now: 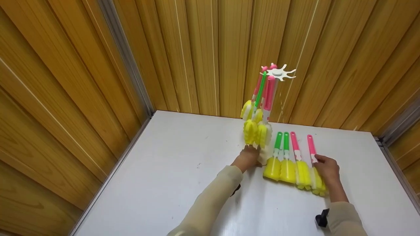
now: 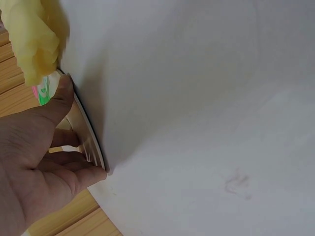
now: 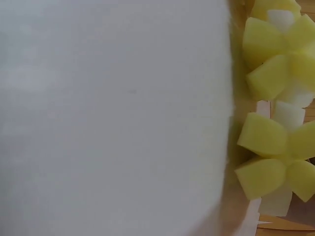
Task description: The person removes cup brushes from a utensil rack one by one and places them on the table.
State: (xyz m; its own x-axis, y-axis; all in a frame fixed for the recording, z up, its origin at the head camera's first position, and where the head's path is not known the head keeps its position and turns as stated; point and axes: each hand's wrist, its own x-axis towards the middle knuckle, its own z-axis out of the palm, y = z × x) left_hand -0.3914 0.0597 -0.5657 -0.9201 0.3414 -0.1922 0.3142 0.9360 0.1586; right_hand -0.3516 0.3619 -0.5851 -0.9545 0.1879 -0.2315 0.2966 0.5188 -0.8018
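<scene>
A white stand (image 1: pixel 277 73) with a star-shaped top of curved hooks stands at the table's back. From its left side hang several yellow sponge brushes (image 1: pixel 250 131) with pink or green handles. My left hand (image 1: pixel 246 158) grips the edge of the stand's round base (image 2: pixel 86 132), thumb and fingers around the rim in the left wrist view. My right hand (image 1: pixel 328 168) pinches the neck of the rightmost pink-handled sponge brush (image 1: pixel 311 143), which lies on the table. In the right wrist view, yellow sponge heads (image 3: pixel 268 177) show at the right edge; the right hand is out of that view.
Left of the pinched brush, two green-handled brushes (image 1: pixel 287 168) and another pink-handled brush (image 1: pixel 302 173) lie side by side on the white table (image 1: pixel 170 157). Wood-panelled walls (image 1: pixel 197 59) rise behind and at the sides.
</scene>
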